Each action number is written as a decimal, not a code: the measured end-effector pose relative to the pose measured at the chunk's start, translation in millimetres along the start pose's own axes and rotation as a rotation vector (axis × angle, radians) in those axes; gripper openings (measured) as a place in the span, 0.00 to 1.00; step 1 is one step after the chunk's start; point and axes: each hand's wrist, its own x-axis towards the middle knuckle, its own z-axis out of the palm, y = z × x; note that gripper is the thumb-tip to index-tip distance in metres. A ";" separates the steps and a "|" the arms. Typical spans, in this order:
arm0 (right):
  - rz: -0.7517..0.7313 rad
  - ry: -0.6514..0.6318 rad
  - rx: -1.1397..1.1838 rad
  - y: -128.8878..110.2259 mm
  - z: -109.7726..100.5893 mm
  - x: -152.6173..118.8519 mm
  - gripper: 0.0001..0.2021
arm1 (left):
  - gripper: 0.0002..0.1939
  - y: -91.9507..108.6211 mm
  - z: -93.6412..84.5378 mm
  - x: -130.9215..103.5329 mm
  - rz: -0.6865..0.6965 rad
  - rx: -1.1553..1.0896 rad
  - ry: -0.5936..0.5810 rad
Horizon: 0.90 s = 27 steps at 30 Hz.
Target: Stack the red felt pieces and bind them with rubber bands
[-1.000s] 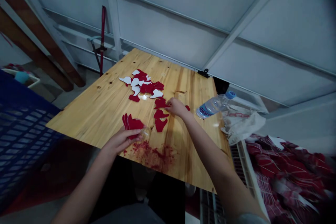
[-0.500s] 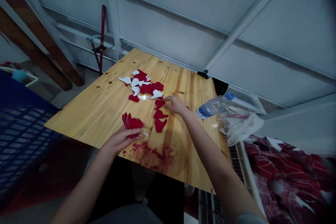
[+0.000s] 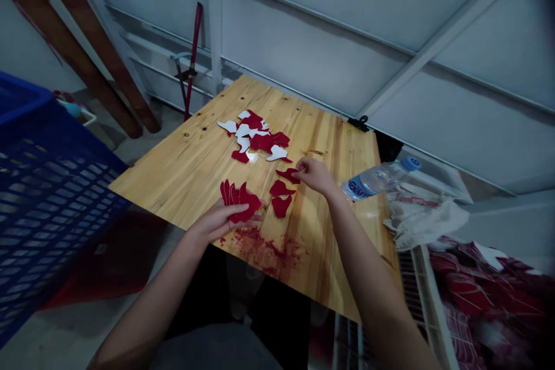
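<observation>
My left hand (image 3: 221, 219) holds a fanned stack of red cut pieces (image 3: 245, 205) above the near edge of the wooden table (image 3: 173, 162), thumb on top. My right hand (image 3: 313, 174) is pinched at the right end of a red piece (image 3: 287, 174). Just below that piece lie two more, a red piece (image 3: 281, 188) and another red piece (image 3: 281, 206). Farther back is a loose pile of red and white pieces (image 3: 260, 137), some overlapping. Red crumbs (image 3: 269, 251) are scattered along the table's near edge.
A plastic bottle (image 3: 375, 180) lies at the table's right, beside a crumpled white bag (image 3: 427, 217). A black clip (image 3: 359, 122) grips the back edge. At the left is a blue basket (image 3: 56, 196); at the lower right, bundled red-and-white material (image 3: 489, 283).
The view has shifted, so the table appears farther right. My right hand has its fingertips drawn together at the top red piece, which now looks turned. My left hand still holds its stack, fanned wider.
</observation>
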 end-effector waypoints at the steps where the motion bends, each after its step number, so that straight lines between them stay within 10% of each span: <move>1: 0.015 0.043 0.120 -6.9 -0.8 -10.2 0.08 | 0.12 -0.5 1.9 -0.2 0.003 0.007 -0.003; 5: 0.078 0.069 0.820 -46.5 7.2 -57.9 0.18 | 0.15 -2.6 6.6 -1.0 0.006 0.027 -0.026; 10: 0.224 -0.037 1.110 -85.2 34.9 -102.6 0.22 | 0.23 -7.0 4.9 -1.6 0.016 0.038 -0.087; 20: 0.159 0.263 0.718 -83.0 78.5 -114.4 0.12 | 0.22 -13.3 4.1 -0.4 0.000 0.065 -0.049; 27: 0.032 0.237 0.656 -85.8 85.5 -101.8 0.10 | 0.20 -6.4 -6.2 1.9 0.000 0.061 0.021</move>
